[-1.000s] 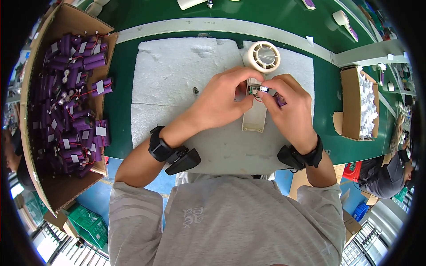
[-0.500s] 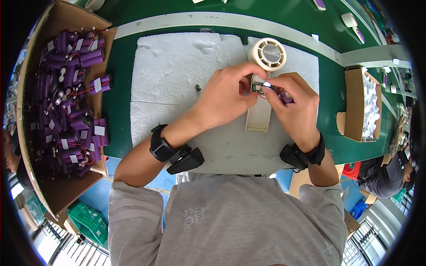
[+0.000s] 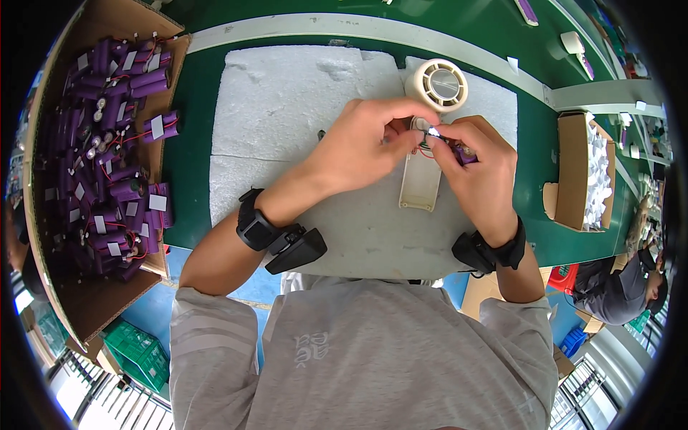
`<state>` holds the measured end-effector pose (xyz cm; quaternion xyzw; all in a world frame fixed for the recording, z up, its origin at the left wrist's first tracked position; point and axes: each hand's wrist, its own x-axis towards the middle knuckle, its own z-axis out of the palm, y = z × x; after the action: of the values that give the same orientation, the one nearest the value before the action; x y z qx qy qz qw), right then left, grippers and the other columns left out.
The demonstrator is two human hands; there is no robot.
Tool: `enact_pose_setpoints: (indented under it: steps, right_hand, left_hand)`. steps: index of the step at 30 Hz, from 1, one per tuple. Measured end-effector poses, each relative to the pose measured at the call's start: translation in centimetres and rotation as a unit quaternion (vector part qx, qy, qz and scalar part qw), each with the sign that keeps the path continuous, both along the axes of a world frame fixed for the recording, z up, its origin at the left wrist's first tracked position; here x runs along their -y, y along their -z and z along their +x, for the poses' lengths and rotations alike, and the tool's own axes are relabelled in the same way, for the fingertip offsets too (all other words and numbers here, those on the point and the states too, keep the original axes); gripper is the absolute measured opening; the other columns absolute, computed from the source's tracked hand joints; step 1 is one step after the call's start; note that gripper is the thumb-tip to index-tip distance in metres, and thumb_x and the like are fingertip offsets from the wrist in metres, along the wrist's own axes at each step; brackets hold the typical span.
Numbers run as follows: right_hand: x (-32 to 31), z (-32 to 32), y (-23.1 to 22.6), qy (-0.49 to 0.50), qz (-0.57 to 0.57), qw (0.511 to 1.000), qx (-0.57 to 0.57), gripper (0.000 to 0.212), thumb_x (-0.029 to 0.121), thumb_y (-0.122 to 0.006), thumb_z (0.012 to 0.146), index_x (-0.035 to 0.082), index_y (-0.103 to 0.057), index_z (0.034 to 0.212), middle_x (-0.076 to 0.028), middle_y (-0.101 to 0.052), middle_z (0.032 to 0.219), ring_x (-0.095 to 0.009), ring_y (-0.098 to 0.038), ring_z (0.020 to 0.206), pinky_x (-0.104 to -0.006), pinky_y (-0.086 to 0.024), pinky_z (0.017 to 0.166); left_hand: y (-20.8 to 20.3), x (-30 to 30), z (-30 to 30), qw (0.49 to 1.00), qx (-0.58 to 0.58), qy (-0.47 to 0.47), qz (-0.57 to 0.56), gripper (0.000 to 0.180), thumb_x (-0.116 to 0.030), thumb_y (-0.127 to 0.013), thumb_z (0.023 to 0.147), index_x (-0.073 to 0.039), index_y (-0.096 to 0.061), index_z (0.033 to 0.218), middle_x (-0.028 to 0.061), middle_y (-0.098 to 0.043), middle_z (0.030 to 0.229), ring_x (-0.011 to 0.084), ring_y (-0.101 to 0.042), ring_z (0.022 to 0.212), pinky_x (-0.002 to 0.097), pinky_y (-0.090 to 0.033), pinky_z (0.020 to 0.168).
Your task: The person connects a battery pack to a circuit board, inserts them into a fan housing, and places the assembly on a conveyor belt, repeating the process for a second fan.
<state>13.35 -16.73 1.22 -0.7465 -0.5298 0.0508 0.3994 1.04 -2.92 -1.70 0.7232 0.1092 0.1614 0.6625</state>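
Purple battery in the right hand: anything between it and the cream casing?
Yes: the right hand has its thumb between the purple battery and the cream casing. A red wire loops over the casing near the left hand.

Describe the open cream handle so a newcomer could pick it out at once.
On the green table lies white foam; near its upper right is a cream round head. Just below that, between the left hand and right hand, is the handle. Unlike that head, it is a long, narrow, hollow trough.
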Motion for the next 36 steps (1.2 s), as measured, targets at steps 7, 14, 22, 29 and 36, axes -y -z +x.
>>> enact_pose_setpoints:
  steps: [7,14,22,29,36]
  right_hand:
    - [-0.1,1.0,0.1,-0.004,-0.041,0.998,-0.056,0.017,0.004,-0.074,0.079,0.000,-0.061,0.090,-0.006,-0.062,0.083,-0.011,-0.059,0.062,-0.0235,-0.049,0.056]
    - [0.8,3.9,-1.9,-0.108,-0.211,0.886,-0.399,0.025,0.009,-0.068,0.085,0.003,-0.055,0.105,-0.005,-0.059,0.096,-0.010,-0.060,0.073,-0.0250,-0.050,0.060]
    - [1.8,6.6,-1.9,-0.235,-0.207,0.757,-0.574,0.043,0.010,-0.068,0.082,0.002,-0.050,0.120,-0.009,-0.054,0.114,-0.016,-0.059,0.096,-0.0298,-0.051,0.080]
    - [1.2,6.4,-1.7,-0.236,-0.233,0.779,-0.532,0.052,0.004,-0.069,0.078,0.001,-0.048,0.125,-0.008,-0.053,0.119,-0.018,-0.057,0.105,-0.0300,-0.047,0.091]
    - [2.3,3.7,-1.9,-0.322,-0.209,0.903,-0.192,0.070,-0.010,-0.071,0.062,0.007,-0.049,0.126,-0.008,-0.045,0.125,-0.024,-0.052,0.113,-0.0323,-0.047,0.093]
  left_hand:
    - [-0.5,-0.6,0.2,0.984,0.006,-0.001,0.177,0.027,0.003,-0.063,0.082,-0.010,-0.072,0.103,0.0129,-0.068,0.086,0.0253,-0.066,0.070,0.0335,-0.051,0.063]
    - [-0.9,-0.4,0.2,0.975,-0.002,0.031,0.220,0.035,0.008,-0.058,0.084,-0.012,-0.071,0.110,0.0139,-0.065,0.106,0.0236,-0.066,0.080,0.0320,-0.052,0.070]
    - [-0.5,-1.1,-0.2,0.991,0.021,-0.012,0.134,0.031,0.005,-0.060,0.082,-0.009,-0.071,0.107,0.0113,-0.063,0.095,0.0223,-0.064,0.079,0.0318,-0.052,0.070]
    - [-0.3,-1.1,0.1,0.998,0.002,-0.020,0.054,0.036,0.004,-0.060,0.077,-0.009,-0.072,0.108,0.0083,-0.063,0.095,0.0166,-0.062,0.081,0.0283,-0.052,0.074]
    - [-0.8,-1.0,-0.3,0.997,-0.045,-0.036,0.041,0.036,0.004,-0.060,0.075,-0.008,-0.073,0.106,0.0077,-0.066,0.094,0.0151,-0.062,0.076,0.0271,-0.051,0.072]
